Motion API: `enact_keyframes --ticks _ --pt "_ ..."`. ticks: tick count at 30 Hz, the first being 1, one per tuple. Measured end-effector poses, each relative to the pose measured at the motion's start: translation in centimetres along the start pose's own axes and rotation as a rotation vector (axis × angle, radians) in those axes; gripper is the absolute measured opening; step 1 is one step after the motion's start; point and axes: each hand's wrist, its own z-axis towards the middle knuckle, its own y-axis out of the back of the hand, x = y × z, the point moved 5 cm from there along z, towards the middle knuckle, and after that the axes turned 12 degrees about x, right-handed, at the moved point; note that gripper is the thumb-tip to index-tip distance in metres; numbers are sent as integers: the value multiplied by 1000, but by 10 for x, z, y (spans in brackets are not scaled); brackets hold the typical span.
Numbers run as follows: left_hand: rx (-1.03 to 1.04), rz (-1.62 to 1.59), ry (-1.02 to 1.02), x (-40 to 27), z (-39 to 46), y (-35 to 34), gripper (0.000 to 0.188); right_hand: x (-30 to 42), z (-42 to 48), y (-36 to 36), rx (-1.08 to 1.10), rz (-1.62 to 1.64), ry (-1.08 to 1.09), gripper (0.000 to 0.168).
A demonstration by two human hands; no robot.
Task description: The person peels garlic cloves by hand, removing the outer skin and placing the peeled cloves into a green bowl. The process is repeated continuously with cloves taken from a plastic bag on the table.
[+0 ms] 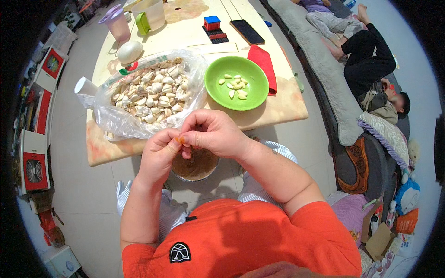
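Note:
My left hand [161, 149] and my right hand [212, 133] meet at the fingertips in front of the table edge. Pinched between both thumbs and forefingers is a small orange-tinted piece [180, 139], likely a garlic clove, mostly hidden by the fingers. Directly below them a round lined bin [198, 170] stands on the floor between my knees. Just beyond my left hand, a clear plastic bag [118, 123] lies spread wide, full of unpeeled garlic cloves [156, 88]. To its right, a green bowl [215, 88] contains several peeled cloves [237, 84].
On the table [281, 111] are a white rounded object [130, 52], a purple cup [116, 24], a clear pitcher [154, 15], a phone [247, 32], a red-and-blue toy block [212, 23] and a red cloth [266, 69]. Two people lie on the sofa [313, 66] at right.

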Motion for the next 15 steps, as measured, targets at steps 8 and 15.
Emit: enact_keyframes --ticks 8,15 --pt "-143 -48 -10 6 3 10 12 -1 -1 7 -144 -157 104 5" --pt "-183 -65 -33 -2 4 5 12 4 0 9 -207 -139 203 6"
